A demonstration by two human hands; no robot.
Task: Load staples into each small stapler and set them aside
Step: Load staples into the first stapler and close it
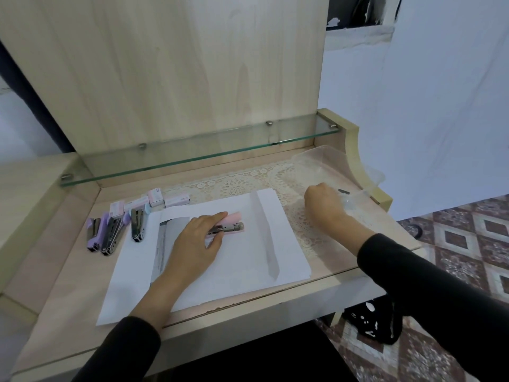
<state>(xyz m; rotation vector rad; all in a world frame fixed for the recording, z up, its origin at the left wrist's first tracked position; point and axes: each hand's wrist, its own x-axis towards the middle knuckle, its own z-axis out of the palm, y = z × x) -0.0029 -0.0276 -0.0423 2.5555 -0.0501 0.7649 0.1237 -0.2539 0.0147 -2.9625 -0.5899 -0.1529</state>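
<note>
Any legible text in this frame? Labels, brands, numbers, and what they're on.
Nothing legible.
Staple boxes: small dark marks, too blurred to read.
Paper sheets: grey printed bands, no readable print.
Pink stapler in the left hand: no marking visible.
Black bag on the floor: white marks, unreadable.

A stapler (232, 219) lies on the paper (248, 260). Three more staplers (111, 232) lie left of it, small boxes (155, 198) behind them, a tub (321, 158) rear right.

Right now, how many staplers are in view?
4: pink stapler held by the left hand on the paper; left of it, side by side, outer purple stapler, middle purple stapler, blue stapler.
</note>
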